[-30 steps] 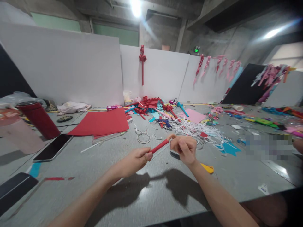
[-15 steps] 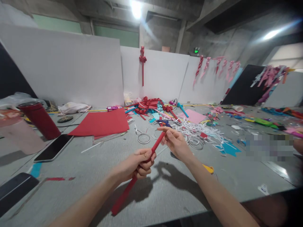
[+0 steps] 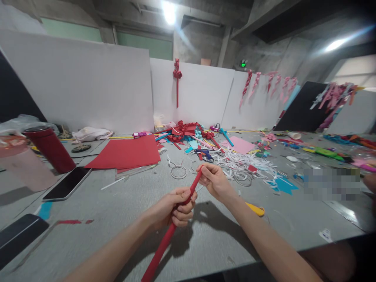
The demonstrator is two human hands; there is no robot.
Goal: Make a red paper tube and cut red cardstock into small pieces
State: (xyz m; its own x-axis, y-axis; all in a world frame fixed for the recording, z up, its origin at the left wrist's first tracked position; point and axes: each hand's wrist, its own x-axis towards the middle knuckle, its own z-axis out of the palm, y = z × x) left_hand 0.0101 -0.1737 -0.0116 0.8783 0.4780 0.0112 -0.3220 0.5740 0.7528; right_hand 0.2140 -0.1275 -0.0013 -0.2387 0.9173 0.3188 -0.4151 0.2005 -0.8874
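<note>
The left hand (image 3: 176,205) is curling its fingers tight around the middle of a red paper strip (image 3: 164,244), while the right hand (image 3: 214,181) is pinching the strip's upper end between thumb and fingertips. The strip is slanting above the grey desk (image 3: 117,207), its lower end pointing toward the person.

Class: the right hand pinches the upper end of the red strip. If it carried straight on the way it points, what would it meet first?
Probably the white tape ring lying just beyond the right hand; depth is unclear.

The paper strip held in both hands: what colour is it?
Red, plain; the paper strip shows best in the head view, held by left hand and right hand.
</note>
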